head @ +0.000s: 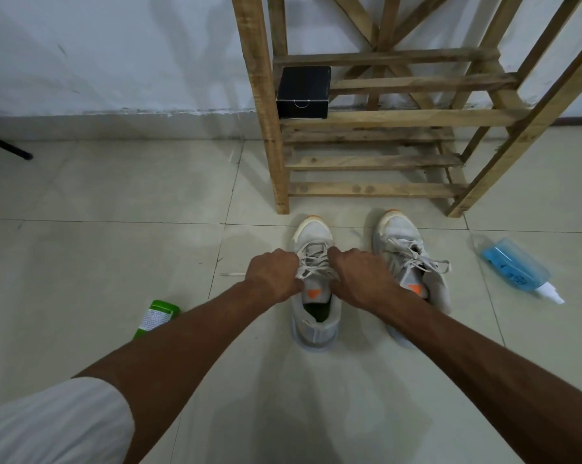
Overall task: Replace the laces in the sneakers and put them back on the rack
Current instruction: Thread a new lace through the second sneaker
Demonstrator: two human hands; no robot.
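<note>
At the far left a thin black stand leg (pixel 6 147) rests on the pale tiled floor (pixel 98 262) near the white wall, with a wide stretch of bare tile between it and the shoes. Nearer, a white ribbed sleeve (pixel 48 423) covers the left upper arm, and a green plastic bottle with a white label (pixel 155 318) lies on its side just beyond the left forearm. The left hand (pixel 273 276) sits against the left side of the nearer pale grey mesh sneaker with an orange tongue tab (pixel 314 236), fingers curled in and gripping the off-white laces (pixel 313 262); a lace tip (pixel 232 273) lies on the floor just left of that hand. The right hand (pixel 356 276) mirrors it on the shoe's right side, fingers likewise curled onto the laces. This sneaker stands upright on the floor, long axis running away from the person, toe toward the slatted wooden rack (pixel 266 128) and just short of its front left post, heel opening facing the person. A small black cardboard box (pixel 303 92) sits at the left end of a rack shelf. The second matching grey sneaker (pixel 400 236) stands just beside the first, roughly parallel, toe also toward the rack, its laces loosely tied; the right forearm crosses its heel. Further right, well apart, a blue clear spray bottle with a white nozzle (pixel 514 266) lies on the tiles.
</note>
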